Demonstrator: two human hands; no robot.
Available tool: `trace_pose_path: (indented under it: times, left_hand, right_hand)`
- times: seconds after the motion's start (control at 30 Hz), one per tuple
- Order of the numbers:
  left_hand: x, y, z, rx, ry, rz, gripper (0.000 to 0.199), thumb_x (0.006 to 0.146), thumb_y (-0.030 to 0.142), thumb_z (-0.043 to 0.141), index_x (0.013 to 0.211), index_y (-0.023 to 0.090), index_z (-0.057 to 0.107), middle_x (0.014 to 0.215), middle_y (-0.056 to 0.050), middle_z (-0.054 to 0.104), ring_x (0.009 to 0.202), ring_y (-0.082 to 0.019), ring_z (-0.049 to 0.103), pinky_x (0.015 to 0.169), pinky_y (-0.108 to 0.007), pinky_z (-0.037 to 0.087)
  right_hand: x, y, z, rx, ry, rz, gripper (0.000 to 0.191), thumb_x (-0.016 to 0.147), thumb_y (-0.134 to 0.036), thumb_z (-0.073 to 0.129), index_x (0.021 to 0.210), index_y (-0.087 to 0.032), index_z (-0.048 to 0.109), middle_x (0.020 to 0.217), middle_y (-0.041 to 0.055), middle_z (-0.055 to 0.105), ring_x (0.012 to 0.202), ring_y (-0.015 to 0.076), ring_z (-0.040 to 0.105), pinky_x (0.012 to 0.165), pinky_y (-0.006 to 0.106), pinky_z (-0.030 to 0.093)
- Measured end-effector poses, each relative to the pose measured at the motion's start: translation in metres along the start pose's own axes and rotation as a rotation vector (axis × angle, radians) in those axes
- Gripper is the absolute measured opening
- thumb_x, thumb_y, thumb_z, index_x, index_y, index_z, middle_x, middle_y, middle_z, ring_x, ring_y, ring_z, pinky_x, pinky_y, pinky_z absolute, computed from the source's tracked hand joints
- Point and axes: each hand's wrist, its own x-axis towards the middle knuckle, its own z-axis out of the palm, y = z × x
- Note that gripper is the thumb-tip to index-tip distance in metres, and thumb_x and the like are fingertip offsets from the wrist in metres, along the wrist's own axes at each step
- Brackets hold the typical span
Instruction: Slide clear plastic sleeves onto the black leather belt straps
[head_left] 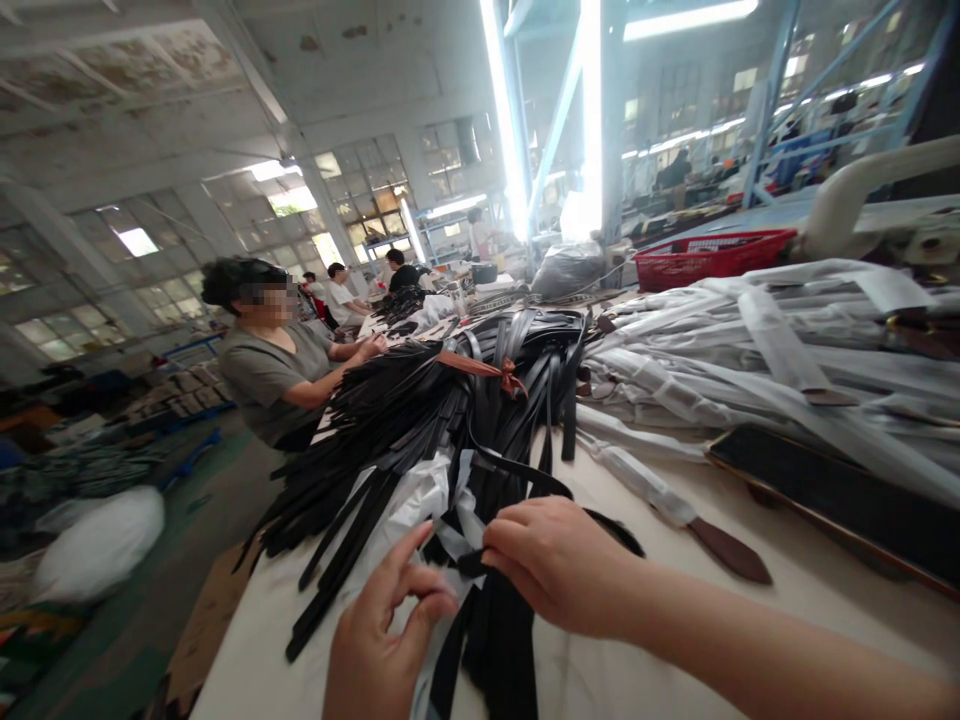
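Observation:
A large heap of black leather straps (pixel 420 430) lies across the table, bound near its far end by a reddish-brown tie (pixel 480 368). White paper strips (pixel 420 500) wrap some of the nearer straps. My right hand (pixel 555 565) pinches a black strap (pixel 472 562) where it meets a white paper strip. Just left of it, my left hand (pixel 382 640) hovers with thumb and fingers apart, close to the paper but holding nothing. To the right lie paper-wrapped straps (pixel 750 350), one ending in a brown pointed tip (pixel 727 550).
A dark flat panel with a tan edge (pixel 832 490) lies at the right of the cream table (pixel 247 650). A seated co-worker (pixel 274 365) reaches toward the heap from the left. A red plastic basket (pixel 712 255) and black bag (pixel 566 270) stand beyond.

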Motion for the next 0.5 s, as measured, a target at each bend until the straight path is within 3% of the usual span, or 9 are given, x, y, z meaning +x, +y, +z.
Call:
trace_pose_path:
  times: [0.17,0.33,0.5]
  left_hand:
    - [-0.001,-0.003,0.003,0.009,-0.032,0.04,0.044,0.075,0.031,0.068,0.118,0.026,0.063,0.071,0.004,0.07,0.07,-0.015,0.067,0.078,-0.021,0.05]
    - [-0.002,-0.02,0.007,0.039,-0.159,0.117,0.035,0.077,0.028,0.066,0.112,0.029,0.066,0.071,0.004,0.071,0.066,-0.014,0.068,0.07,-0.018,0.053]
    - [0.012,-0.023,-0.016,0.191,-0.137,0.245,0.032,0.078,0.03,0.065,0.11,0.028,0.066,0.069,0.005,0.071,0.064,-0.013,0.068,0.066,-0.015,0.054]
  right_hand:
    - [-0.001,-0.003,0.004,-0.064,-0.095,-0.093,0.022,0.095,-0.029,0.043,0.078,-0.02,0.053,0.072,-0.0001,0.062,0.062,0.0131,0.055,0.054,0.029,0.025]
    - [-0.004,-0.007,0.014,-0.106,-0.153,-0.168,0.016,0.093,-0.029,0.047,0.082,-0.02,0.054,0.076,-0.001,0.064,0.064,0.0141,0.057,0.055,0.029,0.026]
    - [0.001,0.005,0.008,-0.106,-0.157,-0.056,0.022,0.091,-0.04,0.054,0.084,-0.019,0.057,0.076,0.0001,0.067,0.069,0.0166,0.061,0.057,0.028,0.031]
